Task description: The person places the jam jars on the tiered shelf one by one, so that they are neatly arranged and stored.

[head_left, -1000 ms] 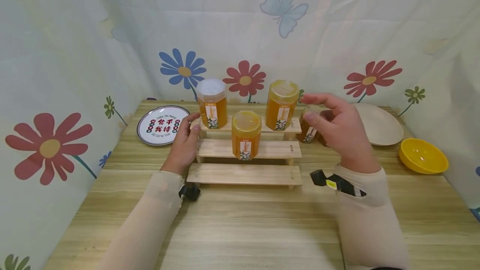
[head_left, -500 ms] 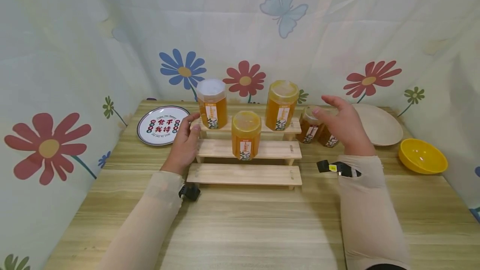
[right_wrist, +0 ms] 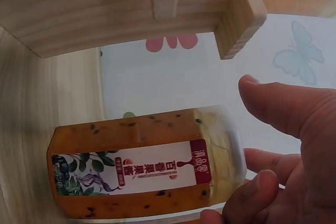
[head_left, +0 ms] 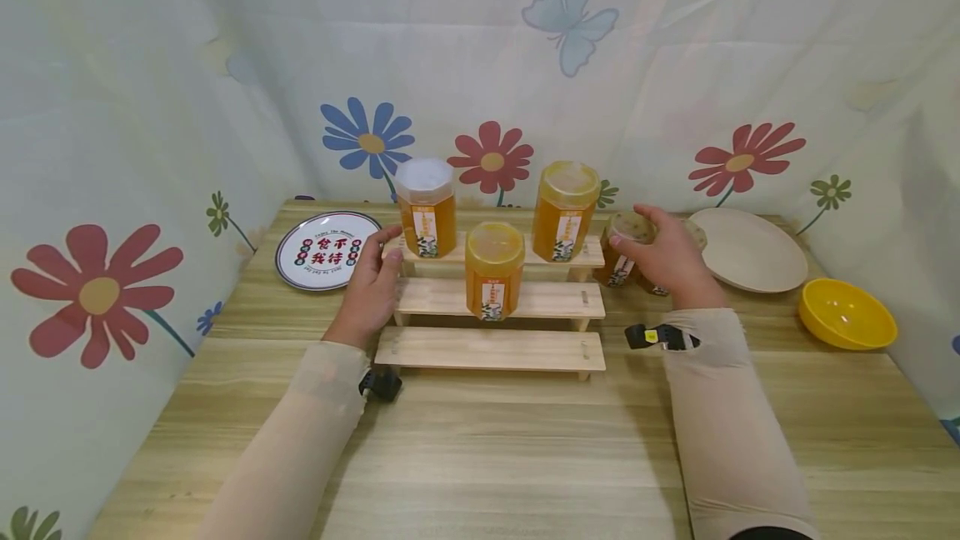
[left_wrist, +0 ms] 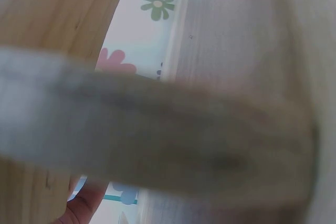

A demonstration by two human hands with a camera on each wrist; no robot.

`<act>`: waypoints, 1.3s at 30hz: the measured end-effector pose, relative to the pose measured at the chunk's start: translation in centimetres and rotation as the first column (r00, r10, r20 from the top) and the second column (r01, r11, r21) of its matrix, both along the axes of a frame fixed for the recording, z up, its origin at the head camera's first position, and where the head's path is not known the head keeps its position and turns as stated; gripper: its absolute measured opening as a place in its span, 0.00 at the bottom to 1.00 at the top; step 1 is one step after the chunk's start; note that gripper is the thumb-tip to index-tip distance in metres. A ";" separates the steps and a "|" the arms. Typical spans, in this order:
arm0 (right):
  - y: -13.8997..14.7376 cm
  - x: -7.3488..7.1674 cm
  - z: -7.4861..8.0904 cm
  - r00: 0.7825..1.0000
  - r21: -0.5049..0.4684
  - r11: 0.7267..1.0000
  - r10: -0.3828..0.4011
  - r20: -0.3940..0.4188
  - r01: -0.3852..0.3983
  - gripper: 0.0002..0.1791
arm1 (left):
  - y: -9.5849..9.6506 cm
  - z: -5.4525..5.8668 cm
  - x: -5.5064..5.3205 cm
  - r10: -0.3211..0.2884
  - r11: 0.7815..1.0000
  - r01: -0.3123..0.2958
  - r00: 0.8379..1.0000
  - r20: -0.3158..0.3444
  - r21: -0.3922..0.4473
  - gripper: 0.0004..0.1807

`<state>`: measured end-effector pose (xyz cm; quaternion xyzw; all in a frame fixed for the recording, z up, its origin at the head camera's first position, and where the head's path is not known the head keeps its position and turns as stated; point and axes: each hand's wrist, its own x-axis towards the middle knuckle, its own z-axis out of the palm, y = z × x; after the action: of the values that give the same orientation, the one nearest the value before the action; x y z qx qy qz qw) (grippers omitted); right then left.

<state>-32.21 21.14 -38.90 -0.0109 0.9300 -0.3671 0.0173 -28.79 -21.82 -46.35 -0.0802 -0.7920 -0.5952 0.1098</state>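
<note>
A three-step wooden stand (head_left: 491,348) bears three jars of orange filling. A white-topped jar (head_left: 427,223) and a yellow-topped jar (head_left: 562,227) stand on the top step, another yellow-topped jar (head_left: 491,277) on the middle one. My left hand (head_left: 367,294) grips the stand's left end beside the white-topped jar; in the left wrist view, blurred wood hides most of it. At the stand's right, my right hand (head_left: 667,261) reaches around the lid of a passion fruit jam jar (right_wrist: 131,171), thumb (right_wrist: 278,103) apart from it, fingers near the lid. A second such jar (head_left: 654,283) sits behind that hand.
A printed white plate (head_left: 292,269) lies left of the stand. Toward the right are a beige plate (head_left: 757,252) and a yellow bowl (head_left: 847,315) on the wooden table (head_left: 495,457). A flowered curtain (head_left: 645,98) closes off the back and sides.
My right hand first drew back to the right, uncovering the two jam jars, then came left and lower, around one jar's lid. The left hand, the stand and its jars stay put.
</note>
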 end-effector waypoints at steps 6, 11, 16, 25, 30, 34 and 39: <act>-0.1 -0.2 -0.2 1.000 0.001 1.000 -0.020 -0.008 0.020 0.48 | 0.0 -0.1 0.0 -0.003 1.000 0.003 1.000 0.002 0.007 0.26; -0.2 -0.1 -0.4 0.999 0.006 0.999 -0.043 -0.026 0.043 0.44 | 0.0 -0.1 0.0 0.003 1.000 -0.003 1.000 0.006 0.003 0.26; -0.2 0.0 -0.3 0.998 0.017 0.999 -0.051 -0.039 0.051 0.41 | 0.0 0.0 0.0 0.012 1.000 -0.012 1.000 0.002 -0.007 0.26; 0.3 0.3 0.2 1.000 0.037 0.999 0.009 -0.003 -0.009 0.48 | 0.1 0.1 0.1 0.019 0.999 -0.019 1.000 0.022 -0.031 0.27; 0.4 0.3 0.1 0.999 0.049 0.998 0.046 0.007 -0.046 0.45 | 0.1 0.1 0.2 0.031 0.999 -0.030 0.999 0.035 -0.037 0.26; 0.3 0.2 0.0 0.999 0.050 0.998 0.046 0.013 -0.046 0.46 | 0.1 0.1 0.1 0.025 0.999 -0.024 0.999 0.023 -0.030 0.26; 0.3 0.1 -0.1 0.999 0.043 0.998 0.050 0.020 -0.051 0.45 | 0.0 0.1 0.1 0.023 0.999 -0.022 0.999 0.026 -0.030 0.27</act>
<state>-32.08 21.47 -38.97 -0.0305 0.9370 -0.3462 0.0354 -28.73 -21.77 -46.26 -0.0652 -0.8029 -0.5832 0.1050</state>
